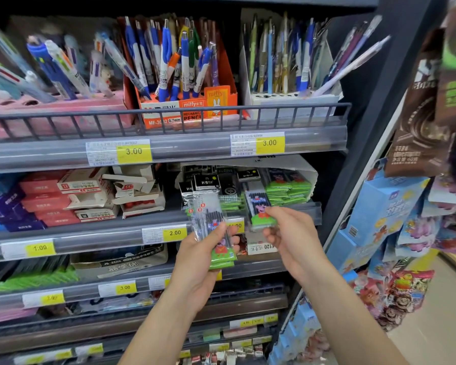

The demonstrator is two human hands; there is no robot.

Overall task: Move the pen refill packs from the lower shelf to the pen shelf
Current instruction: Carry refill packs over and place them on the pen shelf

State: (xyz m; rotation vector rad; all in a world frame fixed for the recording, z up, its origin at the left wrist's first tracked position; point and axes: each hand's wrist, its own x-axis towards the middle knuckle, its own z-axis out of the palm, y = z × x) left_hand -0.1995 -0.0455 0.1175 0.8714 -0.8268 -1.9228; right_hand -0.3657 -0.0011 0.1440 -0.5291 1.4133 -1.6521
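Note:
My left hand grips a fanned bunch of clear pen refill packs with green cartoon bottoms, held upright in front of the middle shelf. My right hand pinches the green lower end of a single refill pack that leans against the shelf's front lip. Behind it, more refill packs with green ends lie stacked in a white box on that shelf. The pen shelf is above, with pens standing in an orange display box, a pink holder and a white holder.
Red and white small boxes fill the left of the middle shelf. Lower shelves carry yellow price tags and a flat green stack. A dark upright post bounds the shelving on the right, with hanging snack packets and blue boxes beyond.

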